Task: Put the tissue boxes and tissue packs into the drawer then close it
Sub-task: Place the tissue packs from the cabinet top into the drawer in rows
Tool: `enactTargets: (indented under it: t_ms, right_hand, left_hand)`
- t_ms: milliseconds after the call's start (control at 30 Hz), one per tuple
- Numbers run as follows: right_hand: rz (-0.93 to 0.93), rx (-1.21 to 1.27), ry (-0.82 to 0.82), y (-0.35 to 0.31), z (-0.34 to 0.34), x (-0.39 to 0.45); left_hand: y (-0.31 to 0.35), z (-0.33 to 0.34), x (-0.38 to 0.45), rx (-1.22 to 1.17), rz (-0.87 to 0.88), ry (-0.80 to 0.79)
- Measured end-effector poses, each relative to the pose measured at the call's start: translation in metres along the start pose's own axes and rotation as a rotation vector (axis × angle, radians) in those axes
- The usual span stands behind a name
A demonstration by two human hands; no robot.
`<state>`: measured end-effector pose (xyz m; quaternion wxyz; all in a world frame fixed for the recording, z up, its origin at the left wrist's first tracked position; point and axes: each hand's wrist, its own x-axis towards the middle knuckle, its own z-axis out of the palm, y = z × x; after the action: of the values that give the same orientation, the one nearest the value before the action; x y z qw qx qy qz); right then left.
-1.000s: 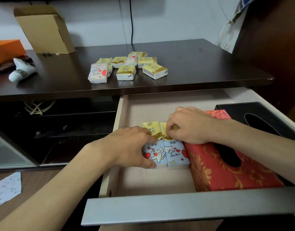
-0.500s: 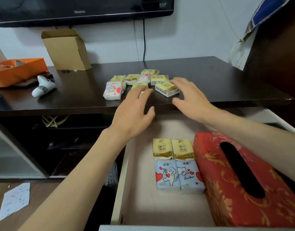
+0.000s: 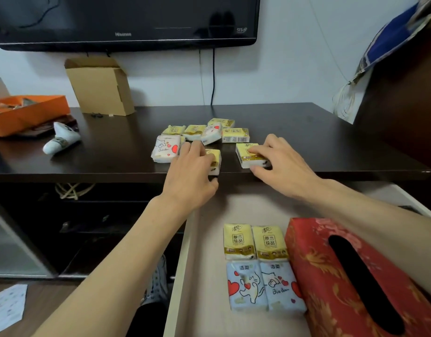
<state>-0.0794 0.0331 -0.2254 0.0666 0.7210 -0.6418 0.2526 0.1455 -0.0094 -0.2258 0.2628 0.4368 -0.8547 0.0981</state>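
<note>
Several small tissue packs [image 3: 235, 135] lie on the dark table top [image 3: 331, 142]. My left hand [image 3: 190, 176] closes on a yellow pack [image 3: 215, 161] at the table's front edge. My right hand [image 3: 280, 164] grips another yellow pack [image 3: 246, 155] beside it. A white pack with red hearts [image 3: 165, 148] lies just left of my left hand. Below, the open drawer [image 3: 204, 239] holds two yellow packs [image 3: 254, 242], two blue cartoon packs [image 3: 265, 285] and a red tissue box [image 3: 350, 278] on their right.
A cardboard box [image 3: 100, 86] and an orange tray [image 3: 27, 113] stand at the back left of the table, with a white bottle [image 3: 61, 139] lying near them. A television [image 3: 127, 20] hangs on the wall. A dark cabinet [image 3: 404, 105] rises on the right.
Both hands left the packs in the drawer, rose to the table top and closed on one yellow pack each. The view tilted upward.
</note>
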Motion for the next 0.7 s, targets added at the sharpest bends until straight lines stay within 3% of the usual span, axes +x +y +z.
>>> enactTargets:
  t_ms: [100, 267, 433, 700]
  right_hand:
    - [0.013, 0.057, 0.0, 0.0, -0.003, 0.006]
    - [0.041, 0.187, -0.151, -0.005, -0.01, 0.011]
    - [0.063, 0.187, -0.182, -0.011, -0.016, 0.012]
    - [0.113, 0.162, -0.197, -0.024, -0.02, 0.011]
  left_hand:
    - [-0.003, -0.002, -0.003, -0.075, -0.011, -0.034]
    - [0.004, -0.011, -0.008, -0.18, -0.051, -0.204]
    - [0.004, -0.02, -0.007, -0.07, -0.015, -0.161]
    - [0.007, -0.024, -0.012, -0.252, -0.1, -0.198]
